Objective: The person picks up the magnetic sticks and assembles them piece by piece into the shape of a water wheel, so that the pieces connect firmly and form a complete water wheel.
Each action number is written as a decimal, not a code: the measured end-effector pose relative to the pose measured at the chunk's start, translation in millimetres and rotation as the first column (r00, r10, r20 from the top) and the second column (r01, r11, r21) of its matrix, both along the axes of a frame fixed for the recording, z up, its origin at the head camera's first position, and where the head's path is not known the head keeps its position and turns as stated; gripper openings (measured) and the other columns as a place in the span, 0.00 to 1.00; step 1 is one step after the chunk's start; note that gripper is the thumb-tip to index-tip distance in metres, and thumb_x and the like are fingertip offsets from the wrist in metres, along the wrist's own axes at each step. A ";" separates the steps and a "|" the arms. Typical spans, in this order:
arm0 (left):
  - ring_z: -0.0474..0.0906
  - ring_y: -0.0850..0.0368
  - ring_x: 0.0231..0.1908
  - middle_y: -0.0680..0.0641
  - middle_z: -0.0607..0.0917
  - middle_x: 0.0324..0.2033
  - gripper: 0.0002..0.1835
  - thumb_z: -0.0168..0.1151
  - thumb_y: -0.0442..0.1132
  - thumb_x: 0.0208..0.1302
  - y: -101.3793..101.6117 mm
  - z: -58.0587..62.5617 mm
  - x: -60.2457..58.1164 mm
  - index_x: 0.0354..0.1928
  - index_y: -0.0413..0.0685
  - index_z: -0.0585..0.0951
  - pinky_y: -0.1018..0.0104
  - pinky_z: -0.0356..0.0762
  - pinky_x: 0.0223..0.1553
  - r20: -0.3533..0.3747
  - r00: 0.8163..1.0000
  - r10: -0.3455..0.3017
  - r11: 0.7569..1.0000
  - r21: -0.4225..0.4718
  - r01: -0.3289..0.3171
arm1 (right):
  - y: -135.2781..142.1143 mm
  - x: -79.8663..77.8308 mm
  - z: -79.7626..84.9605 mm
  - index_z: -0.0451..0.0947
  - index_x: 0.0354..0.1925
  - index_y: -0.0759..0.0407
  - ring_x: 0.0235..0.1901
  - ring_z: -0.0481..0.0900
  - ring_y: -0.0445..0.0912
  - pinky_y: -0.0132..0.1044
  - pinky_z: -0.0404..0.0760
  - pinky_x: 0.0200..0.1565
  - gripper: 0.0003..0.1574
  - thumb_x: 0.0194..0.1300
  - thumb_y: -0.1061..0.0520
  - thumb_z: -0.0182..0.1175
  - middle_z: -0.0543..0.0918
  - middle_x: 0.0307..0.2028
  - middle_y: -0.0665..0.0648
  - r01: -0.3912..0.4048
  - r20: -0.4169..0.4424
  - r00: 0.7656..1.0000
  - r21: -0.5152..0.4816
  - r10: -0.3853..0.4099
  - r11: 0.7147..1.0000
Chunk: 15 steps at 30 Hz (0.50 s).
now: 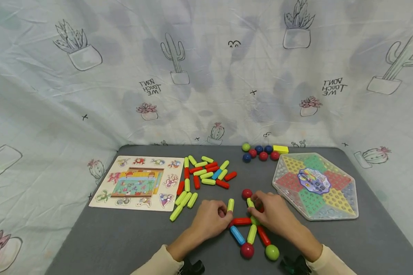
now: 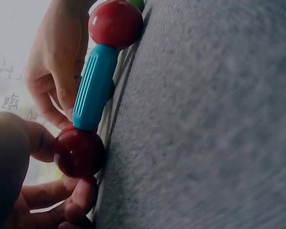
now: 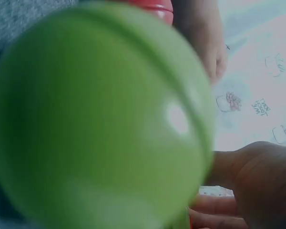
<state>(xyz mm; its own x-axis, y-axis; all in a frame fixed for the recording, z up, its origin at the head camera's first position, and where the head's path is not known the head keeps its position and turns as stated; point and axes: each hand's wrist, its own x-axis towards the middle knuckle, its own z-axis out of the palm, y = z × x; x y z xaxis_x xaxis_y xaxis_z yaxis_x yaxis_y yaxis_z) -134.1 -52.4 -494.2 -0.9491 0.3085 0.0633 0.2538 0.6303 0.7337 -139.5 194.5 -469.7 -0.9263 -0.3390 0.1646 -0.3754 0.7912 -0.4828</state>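
In the head view, a build of rods and balls lies between the hands. My left hand (image 1: 208,218) pinches a red ball (image 2: 79,152) between thumb and fingers; a blue rod (image 1: 237,235) runs from it to a nearer red ball (image 1: 247,250). A yellow-green rod (image 1: 230,205) points away from the held ball. My right hand (image 1: 273,212) pinches another yellow-green rod (image 1: 250,202), just above the middle green ball (image 1: 255,220). Beyond that rod sits a red ball (image 1: 246,194). A red rod (image 1: 264,236) leads to the near green ball (image 3: 102,114), which fills much of the right wrist view.
Loose yellow-green, red and blue rods (image 1: 208,181) lie left of the hands, beside a wooden picture puzzle board (image 1: 103,201). Several balls (image 1: 263,156) and a yellow block (image 1: 280,149) stand at the back edge. A hexagonal game board (image 1: 309,212) lies to the right.
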 end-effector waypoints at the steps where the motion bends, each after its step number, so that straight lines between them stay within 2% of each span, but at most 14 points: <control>1: 0.70 0.70 0.18 0.62 0.77 0.16 0.08 0.69 0.42 0.66 0.8 0.3 -0.4 0.27 0.56 0.85 0.72 0.68 0.22 -0.009 1.000 -0.006 1.000 -0.018 0.006 | -1.4 -0.2 -0.9 0.85 0.43 0.52 0.32 0.83 0.39 0.37 0.80 0.36 0.13 0.65 0.53 0.79 0.87 0.29 0.41 0.011 0.010 1.000 -0.008 -0.010 1.000; 3: 0.69 0.69 0.17 0.63 0.74 0.15 0.09 0.68 0.43 0.65 2.0 0.6 -1.3 0.26 0.58 0.83 0.72 0.65 0.21 -0.026 0.999 -0.024 0.998 -0.056 0.023 | -3.9 -0.3 -2.0 0.85 0.45 0.52 0.34 0.84 0.40 0.37 0.80 0.37 0.13 0.65 0.55 0.79 0.88 0.30 0.41 0.016 0.031 0.999 -0.030 -0.015 0.999; 9: 0.66 0.67 0.18 0.63 0.70 0.14 0.11 0.67 0.47 0.63 4.8 0.8 -1.8 0.24 0.62 0.78 0.70 0.61 0.22 -0.054 0.996 -0.074 0.985 -0.158 0.065 | -5.7 1.2 -4.6 0.86 0.48 0.52 0.35 0.82 0.40 0.34 0.77 0.35 0.14 0.65 0.58 0.77 0.88 0.32 0.39 -0.044 0.050 0.998 -0.088 0.048 0.995; 15: 0.68 0.65 0.20 0.60 0.74 0.18 0.10 0.68 0.47 0.63 5.4 0.6 0.9 0.25 0.59 0.79 0.69 0.65 0.23 -0.065 0.995 -0.070 0.983 -0.172 0.058 | -1.4 0.0 -1.7 0.88 0.48 0.49 0.36 0.81 0.37 0.33 0.79 0.37 0.13 0.66 0.57 0.77 0.88 0.36 0.40 -0.133 0.050 0.989 -0.079 0.138 0.988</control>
<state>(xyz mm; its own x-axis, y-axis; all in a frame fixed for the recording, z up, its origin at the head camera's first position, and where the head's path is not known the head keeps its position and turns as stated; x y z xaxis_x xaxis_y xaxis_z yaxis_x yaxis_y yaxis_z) -133.3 -47.0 -493.6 -0.9220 0.3807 0.0711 0.3453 0.7247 0.5963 -139.5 193.0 -471.4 -0.8811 -0.4505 0.1441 -0.4475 0.6953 -0.5624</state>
